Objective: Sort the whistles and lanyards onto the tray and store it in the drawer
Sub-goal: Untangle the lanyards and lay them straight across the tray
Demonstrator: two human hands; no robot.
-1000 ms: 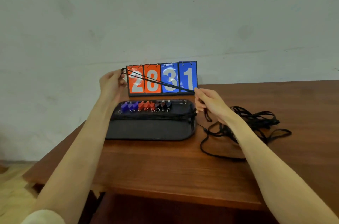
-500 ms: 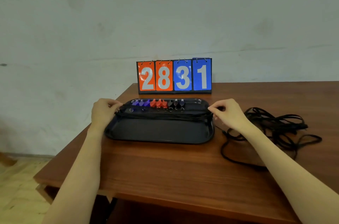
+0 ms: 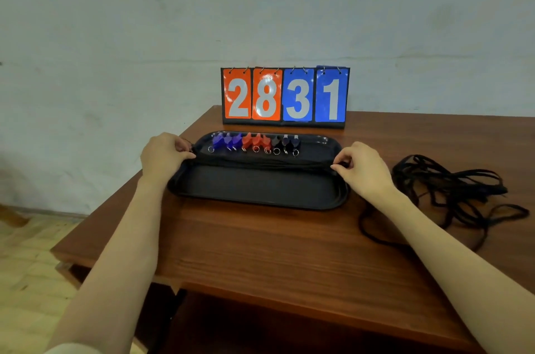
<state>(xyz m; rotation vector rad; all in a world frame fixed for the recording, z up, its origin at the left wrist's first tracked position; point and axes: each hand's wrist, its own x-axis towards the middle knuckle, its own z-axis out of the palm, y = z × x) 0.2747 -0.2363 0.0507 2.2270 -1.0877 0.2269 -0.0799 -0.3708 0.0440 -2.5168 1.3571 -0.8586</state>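
Stretching across the black tray point(image 3: 257, 194), a bundle of black lanyards point(image 3: 263, 163) is lying below the row of whistles point(image 3: 254, 143). The left hand point(image 3: 165, 155) is pinching its left end with curled fingers, while the right hand point(image 3: 362, 168) is pinching its right end. More tangled lanyards point(image 3: 451, 188) are lying on the wooden table point(image 3: 260, 240), right of the tray.

whistles point(image 3: 254, 143) at tray point(image 3: 260, 194) back | scoreboard point(image 3: 285, 96) behind tray | lanyard pile point(image 3: 451, 191) right of tray
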